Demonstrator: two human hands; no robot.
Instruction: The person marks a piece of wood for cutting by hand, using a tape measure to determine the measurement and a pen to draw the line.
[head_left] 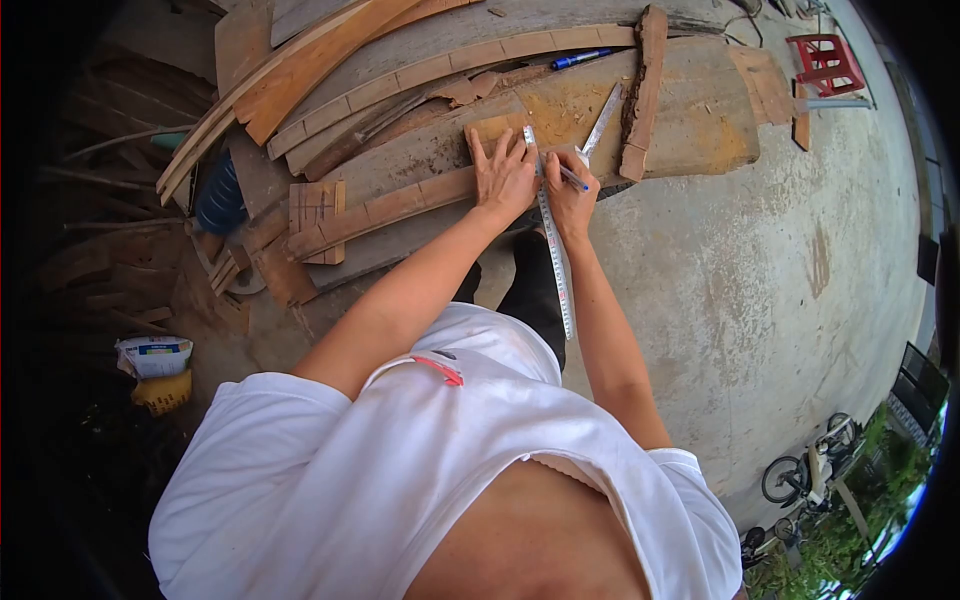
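Observation:
My left hand lies palm down with its fingers stretched over a small wooden board, beside a white measuring strip. The strip starts at the board, passes between my hands and hangs down toward my lap. My right hand is closed around a pen, near the strip's upper part. Just beyond my right fingers, a metal square rests on the large worn plank. A curved wooden strip with pencil marks runs to the left from under my left wrist.
A blue marker lies on the wood behind the board. A rough bark-edged piece crosses the plank. Long curved strips stretch along the far left. Beyond are a red stool, a blue bottle and a motorbike.

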